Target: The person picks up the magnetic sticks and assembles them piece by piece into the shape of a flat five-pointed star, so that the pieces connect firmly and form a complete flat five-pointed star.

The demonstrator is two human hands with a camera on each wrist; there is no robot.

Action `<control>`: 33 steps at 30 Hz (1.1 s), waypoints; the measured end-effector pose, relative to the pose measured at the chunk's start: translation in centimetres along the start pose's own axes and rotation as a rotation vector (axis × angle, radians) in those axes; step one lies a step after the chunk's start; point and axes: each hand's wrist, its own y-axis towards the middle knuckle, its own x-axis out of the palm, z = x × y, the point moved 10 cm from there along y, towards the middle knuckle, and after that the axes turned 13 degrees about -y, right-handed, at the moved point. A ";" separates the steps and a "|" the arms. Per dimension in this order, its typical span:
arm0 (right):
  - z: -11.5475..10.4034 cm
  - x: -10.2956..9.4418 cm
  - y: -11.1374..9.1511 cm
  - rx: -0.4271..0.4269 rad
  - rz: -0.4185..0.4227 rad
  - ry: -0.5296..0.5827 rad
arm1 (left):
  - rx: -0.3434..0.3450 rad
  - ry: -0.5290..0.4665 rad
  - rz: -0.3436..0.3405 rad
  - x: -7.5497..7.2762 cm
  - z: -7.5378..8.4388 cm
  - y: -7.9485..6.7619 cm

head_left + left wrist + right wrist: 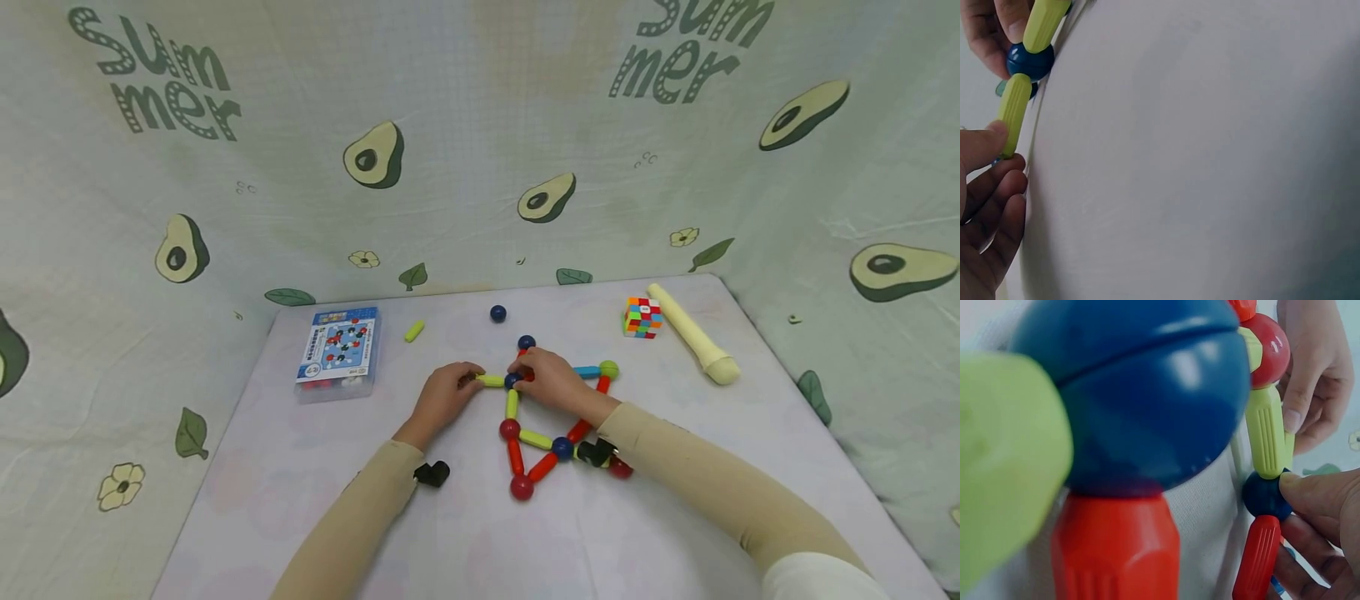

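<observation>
My left hand (442, 400) pinches a yellow-green magnetic rod (491, 381) between thumb and fingertips, its far end against a blue ball (513, 381). From the other side, the thumb and fingers of my right hand (551, 382) grip that ball, as the right wrist view shows with the ball (1264, 497) under the thumb. Another yellow-green rod (512, 405) runs from the ball to a red ball (510, 429). This joins a flat frame of rods and balls, with a second red ball (522, 487), a blue rod (587, 372) and a green ball (609, 369). My right forearm covers part of it.
A clear box with a molecule-picture label (337, 346) stands at the back left, beside a loose yellow-green rod (414, 331). Another blue ball (498, 313) lies farther back. At the back right are a puzzle cube (642, 317) and a pale yellow baton-like object (690, 329).
</observation>
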 end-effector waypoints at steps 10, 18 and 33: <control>0.3 -0.1 -0.2 0.002 -0.007 -0.014 | 0.013 -0.038 0.029 0.3 0.1 0.2; 0.5 -0.3 -0.3 -0.008 0.013 -0.019 | 0.001 -0.037 0.056 0.3 0.0 0.5; -0.4 -0.6 -0.2 -0.037 0.018 -0.050 | -0.206 -0.022 0.434 -8.1 -6.0 1.4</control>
